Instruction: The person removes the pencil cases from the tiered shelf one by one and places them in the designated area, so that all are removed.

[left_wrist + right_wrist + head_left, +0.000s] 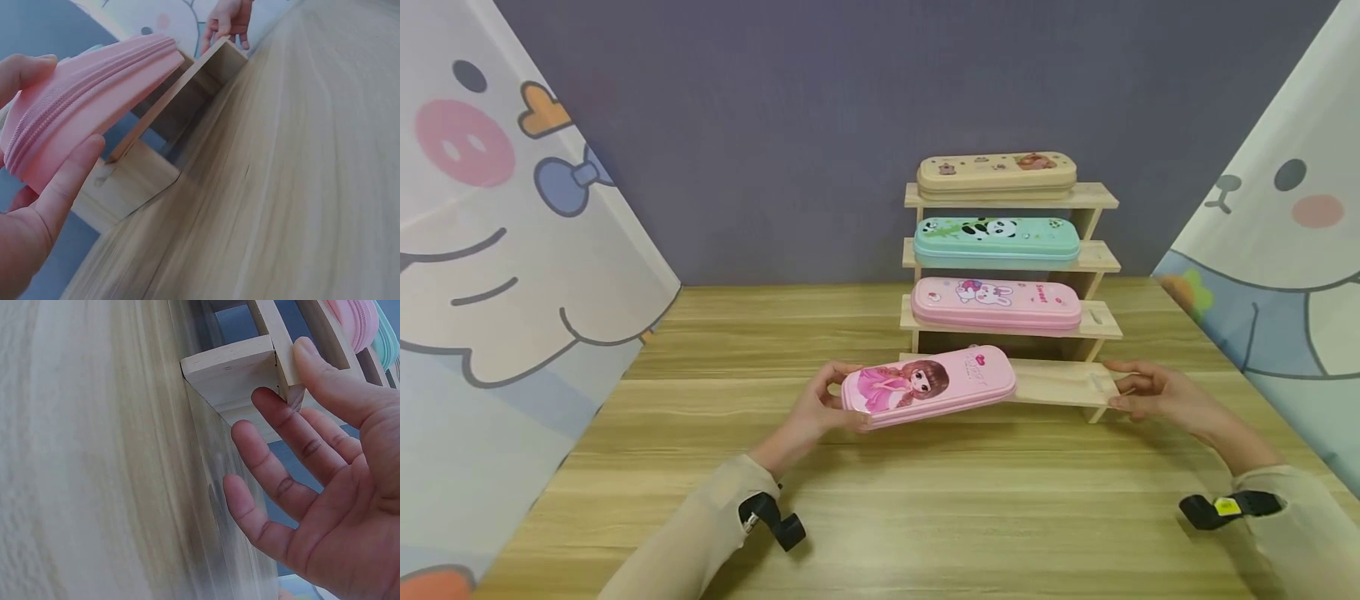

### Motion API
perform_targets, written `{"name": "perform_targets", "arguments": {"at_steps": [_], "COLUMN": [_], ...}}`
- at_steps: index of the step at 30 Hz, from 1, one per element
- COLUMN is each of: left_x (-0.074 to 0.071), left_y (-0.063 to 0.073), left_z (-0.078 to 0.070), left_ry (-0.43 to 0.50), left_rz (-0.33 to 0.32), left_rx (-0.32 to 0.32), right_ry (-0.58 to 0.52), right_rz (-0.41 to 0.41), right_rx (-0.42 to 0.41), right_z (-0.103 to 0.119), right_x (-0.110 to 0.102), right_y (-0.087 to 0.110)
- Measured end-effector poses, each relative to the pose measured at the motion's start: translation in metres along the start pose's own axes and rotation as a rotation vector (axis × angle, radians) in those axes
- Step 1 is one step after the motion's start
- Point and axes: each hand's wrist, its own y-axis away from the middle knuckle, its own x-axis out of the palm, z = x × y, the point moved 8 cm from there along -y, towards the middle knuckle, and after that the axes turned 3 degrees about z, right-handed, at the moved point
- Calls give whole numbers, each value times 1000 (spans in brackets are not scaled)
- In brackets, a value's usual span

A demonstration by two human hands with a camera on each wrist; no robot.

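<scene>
My left hand (pixel 822 406) grips the left end of a pink zippered pencil case (pixel 928 387) printed with a long-haired girl. The case is tilted, held up over the left part of the lowest step of a wooden display rack (pixel 1056 379). In the left wrist view its zipper side (pixel 94 94) shows, thumb and fingers on either side. At the right end of that same step, my right hand (pixel 1157 396) pinches the board's end. The right wrist view shows the thumb and index finger of this hand (pixel 325 469) at the board's corner, other fingers loosely bent.
On the higher steps lie a pink bunny pencil case (pixel 996 303), a mint-green panda case (pixel 996 240) and a cream case (pixel 996 175) on top. The rack stands on a wood-grain table (pixel 925 517) before a grey wall. Cartoon-printed cloths (pixel 512 250) hang at both sides.
</scene>
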Motion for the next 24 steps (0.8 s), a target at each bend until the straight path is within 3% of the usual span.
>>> {"name": "perform_targets", "arguments": {"at_steps": [8,16,24], "left_x": [-20,-40,-57], "left_y": [10,22,35], "left_z": [-4,-10,-18], "left_ry": [-4,-51,-43], "left_rz": [-35,-79,-84], "left_rx": [7,2,111], "right_ry": [13,-30,-64], "right_rz": [7,70,82], "right_rx": [19,15,26], "right_z": [0,0,0], "right_x": [-2,1,1], "right_y": [0,0,0]}}
